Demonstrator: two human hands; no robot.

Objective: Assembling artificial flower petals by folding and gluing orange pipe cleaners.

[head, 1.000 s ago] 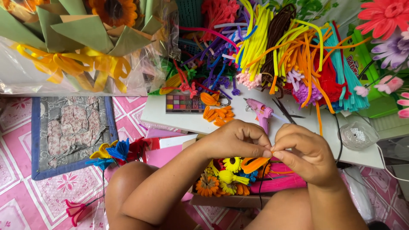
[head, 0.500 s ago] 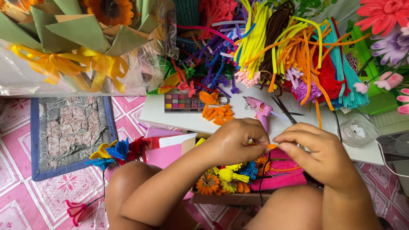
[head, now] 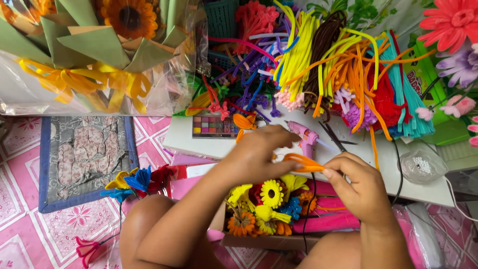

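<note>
Pink patterned floor mat (head: 30, 234) below, with a grey quilted square (head: 84, 159) at left. Wrapped sunflower bouquet (head: 99, 55) in clear film, tied with a yellow ribbon, at upper left. Heap of pipe cleaners (head: 328, 65) in yellow, orange, purple, red and teal along the far edge of a white board (head: 199, 144). On the board: small colour palette (head: 214, 127), pink glue gun (head: 306, 137), black scissors (head: 336, 137). Open cardboard box (head: 259, 241) of finished pipe-cleaner flowers (head: 271, 204) between the knees, under the hands. Loose blue, yellow and red flowers (head: 137, 180) beside the left knee. Left hand (head: 259, 154) and right hand (head: 366, 192) raised above the box, near each other; fingertips of each pinched together on opposite ends of an orange pipe-cleaner loop (head: 303, 162), held level just in front of the glue gun.
</note>
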